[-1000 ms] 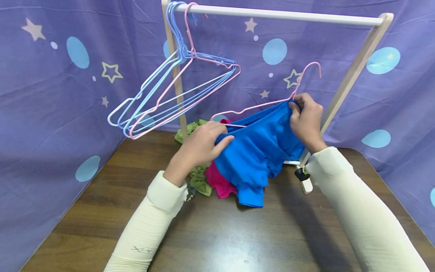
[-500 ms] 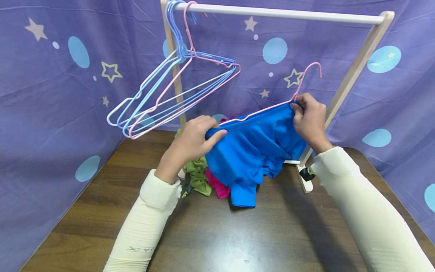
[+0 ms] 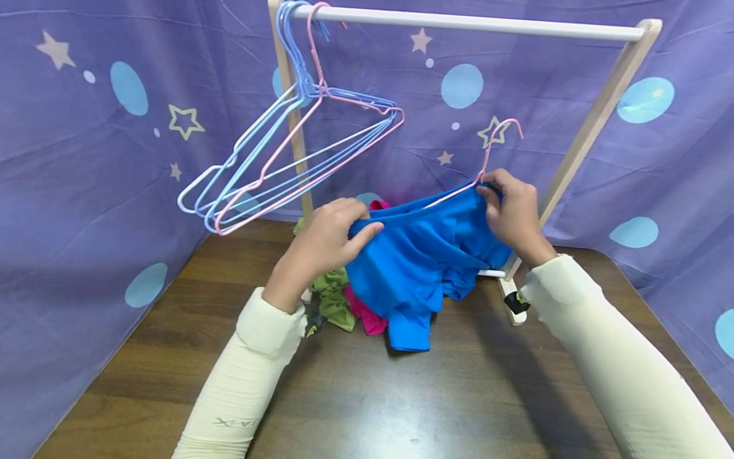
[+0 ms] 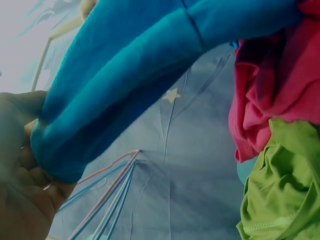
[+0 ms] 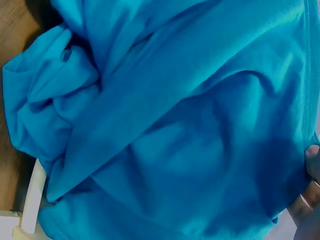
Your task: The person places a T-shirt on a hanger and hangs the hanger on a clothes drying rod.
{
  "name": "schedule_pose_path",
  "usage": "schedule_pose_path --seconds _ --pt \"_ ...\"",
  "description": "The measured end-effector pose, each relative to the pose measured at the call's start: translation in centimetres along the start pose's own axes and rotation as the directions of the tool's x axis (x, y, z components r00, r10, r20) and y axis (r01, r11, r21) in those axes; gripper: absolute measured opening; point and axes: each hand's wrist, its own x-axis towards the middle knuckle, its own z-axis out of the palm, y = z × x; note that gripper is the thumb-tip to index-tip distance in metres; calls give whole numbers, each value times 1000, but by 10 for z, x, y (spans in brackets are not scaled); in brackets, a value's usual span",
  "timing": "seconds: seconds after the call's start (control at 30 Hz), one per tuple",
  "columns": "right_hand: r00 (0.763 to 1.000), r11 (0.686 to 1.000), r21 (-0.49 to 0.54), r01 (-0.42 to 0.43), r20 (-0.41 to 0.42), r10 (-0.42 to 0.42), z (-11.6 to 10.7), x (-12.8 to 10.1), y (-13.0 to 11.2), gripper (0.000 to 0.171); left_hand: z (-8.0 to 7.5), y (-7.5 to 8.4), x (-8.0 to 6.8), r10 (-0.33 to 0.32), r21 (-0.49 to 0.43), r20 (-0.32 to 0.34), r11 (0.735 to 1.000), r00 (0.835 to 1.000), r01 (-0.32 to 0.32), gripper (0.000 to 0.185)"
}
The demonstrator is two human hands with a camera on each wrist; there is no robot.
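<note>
Hangers (image 3: 308, 89), blue, white and pink, are hung together at the left end of the top bar of the rack (image 3: 470, 23), which is taken as reference. A purple curtain (image 3: 390, 134) printed with stars and blue spots is seen behind the rack. The left hand (image 3: 329, 233), cream sleeve (image 3: 269, 331) at its wrist, is held in front of the rack's left post; the upper left corner of the blue garment (image 3: 413, 261) is pinched in it, thumb in front, fingers behind. Below this, by the rack's left side, crumpled green cloth (image 3: 335, 303) is noted, then magenta cloth (image 3: 367, 312) just beside it, partly covered by the blue garment. The blue garment itself is stretched between both hands, below the rack's top bar and in front of its lower bar; contact of its lower edge with the desk (image 3: 355, 395) cannot be told. A pink hanger (image 3: 450, 196) is partly set within the garment's upper edge, its hook raised, well apart from the rack's top bar. By the hanger's neck, left of the rack's right post, the garment's upper right edge is pinched by the right hand (image 3: 513, 207); whether wire is also gripped cannot be told. A black object (image 3: 516, 303) is seen at the rack's right foot.
</note>
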Motion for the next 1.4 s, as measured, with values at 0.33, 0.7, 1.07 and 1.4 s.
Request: schedule_pose_path --seconds 0.33,0.7,1.07,1.4 --pt "998 996 81 23 -57 -19 3 1 -6 7 6 -4 1 14 -6 -74 1000 997 -15 21" --pt "998 996 94 9 -66 -2 2 2 -9 7 4 -9 0 -54 -11 -145 999 988 53 28" --pt "997 996 83 -16 -75 22 1 6 -10 6 -11 -19 -2 -242 -120 -52 965 969 235 30" --pt "995 997 74 -36 -89 42 1 9 -10 4 -7 -13 -2 -155 -66 -157 987 975 146 20"
